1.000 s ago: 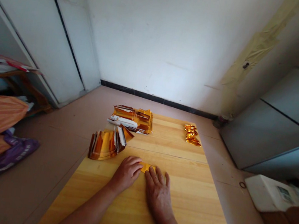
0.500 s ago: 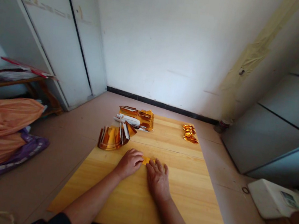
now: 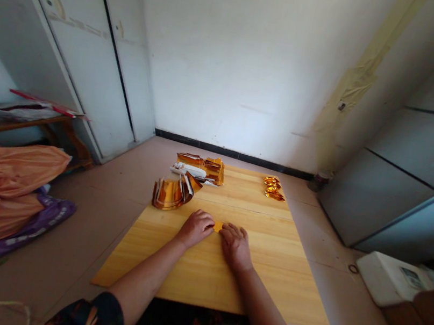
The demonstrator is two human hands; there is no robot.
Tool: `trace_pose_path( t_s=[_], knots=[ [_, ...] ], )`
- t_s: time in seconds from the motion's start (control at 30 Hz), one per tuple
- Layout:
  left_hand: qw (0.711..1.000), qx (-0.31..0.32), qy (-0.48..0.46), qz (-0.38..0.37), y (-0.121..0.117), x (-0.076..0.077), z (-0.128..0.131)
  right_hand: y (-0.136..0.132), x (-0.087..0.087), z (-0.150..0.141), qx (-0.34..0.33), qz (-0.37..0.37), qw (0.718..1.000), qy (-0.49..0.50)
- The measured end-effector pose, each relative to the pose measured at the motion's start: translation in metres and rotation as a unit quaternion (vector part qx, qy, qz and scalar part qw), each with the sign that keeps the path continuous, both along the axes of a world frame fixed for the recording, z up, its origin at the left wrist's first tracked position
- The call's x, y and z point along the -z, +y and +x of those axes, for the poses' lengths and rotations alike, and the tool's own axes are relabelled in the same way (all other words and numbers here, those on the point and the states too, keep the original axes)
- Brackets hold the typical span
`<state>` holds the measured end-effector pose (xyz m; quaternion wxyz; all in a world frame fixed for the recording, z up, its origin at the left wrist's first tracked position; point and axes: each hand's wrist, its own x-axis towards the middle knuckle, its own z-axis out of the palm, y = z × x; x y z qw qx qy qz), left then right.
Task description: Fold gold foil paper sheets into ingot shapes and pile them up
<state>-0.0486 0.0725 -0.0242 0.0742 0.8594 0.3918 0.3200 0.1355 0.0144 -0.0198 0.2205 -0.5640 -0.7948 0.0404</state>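
Observation:
A small piece of gold foil paper (image 3: 217, 227) lies on the wooden board (image 3: 281, 280) between my two hands. My left hand (image 3: 194, 228) is closed, with thumb and fingertips pinching the paper's left end. From the other side my right hand (image 3: 236, 246) presses its bent fingers on the right end. Both hands partly cover the paper, so its folds are hard to make out. Beyond my left hand stands a curved stack of gold foil sheets (image 3: 169, 193). Another pile of gold and white sheets (image 3: 213, 170) lies behind it. Shiny folded gold foil pieces (image 3: 274, 188) sit at the board's far right corner.
Pale cabinets (image 3: 123, 51) stand at the left, before a white wall (image 3: 231, 67). An orange cloth-like heap (image 3: 7, 169) and a purple bag (image 3: 41, 218) lie on the left floor. A white box (image 3: 382, 279) is at the right, below a grey cabinet (image 3: 398, 173).
The camera view has shifted, showing more of the board's near edge. My hands have come slightly closer together around the gold paper, and less of it shows.

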Motion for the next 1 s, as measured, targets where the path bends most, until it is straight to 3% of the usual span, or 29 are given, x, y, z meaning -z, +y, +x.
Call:
trace_pose_path(
  t_s=[0.8, 1.0],
  knots=[
    [1.0, -0.018, 0.007, 0.001, 0.0028, 0.0013, -0.0017, 0.0047, 0.0023, -0.0028, -0.014, -0.029, 0.999, -0.025],
    [0.997, -0.024, 0.078, -0.006, -0.0024, -0.003, -0.0011, 0.0013, -0.0013, -0.0065, -0.015, -0.054, 0.998, -0.042]
  ],
)
